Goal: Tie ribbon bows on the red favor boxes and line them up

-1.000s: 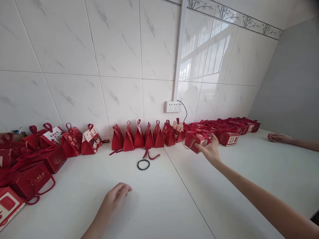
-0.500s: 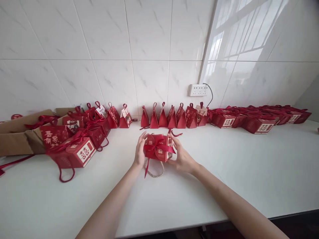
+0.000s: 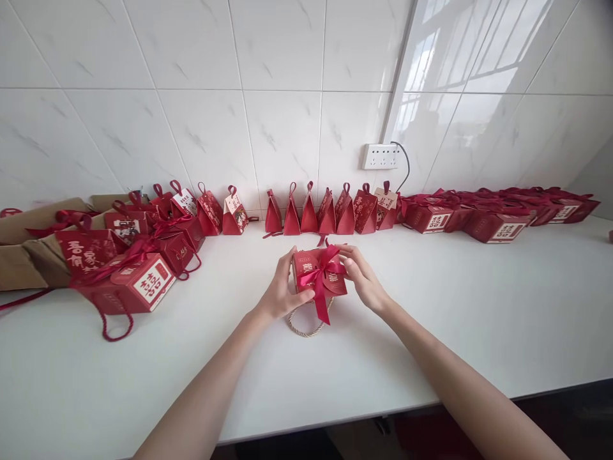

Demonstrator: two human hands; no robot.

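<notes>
A small red gift box (image 3: pixel 311 269) tied with a red ribbon bow (image 3: pixel 324 276) sits at the middle of the white counter (image 3: pixel 431 332). My left hand (image 3: pixel 280 295) wraps the box's left side, thumb across its front. My right hand (image 3: pixel 363 278) pinches the ribbon at the box's top right corner. A beige cord handle (image 3: pixel 306 327) loops out below the box onto the counter.
A row of red triangular pouches (image 3: pixel 311 214) lines the tiled wall. Red boxes (image 3: pixel 498 223) run along the wall to the right. More red boxes (image 3: pixel 136 284) and brown paper bags (image 3: pixel 29 249) pile up at the left. A wall socket (image 3: pixel 380 156) hangs above.
My right hand took a red box from the right-hand row and brought it to the middle. My left hand joined it. The box has since turned, bow now facing me.
</notes>
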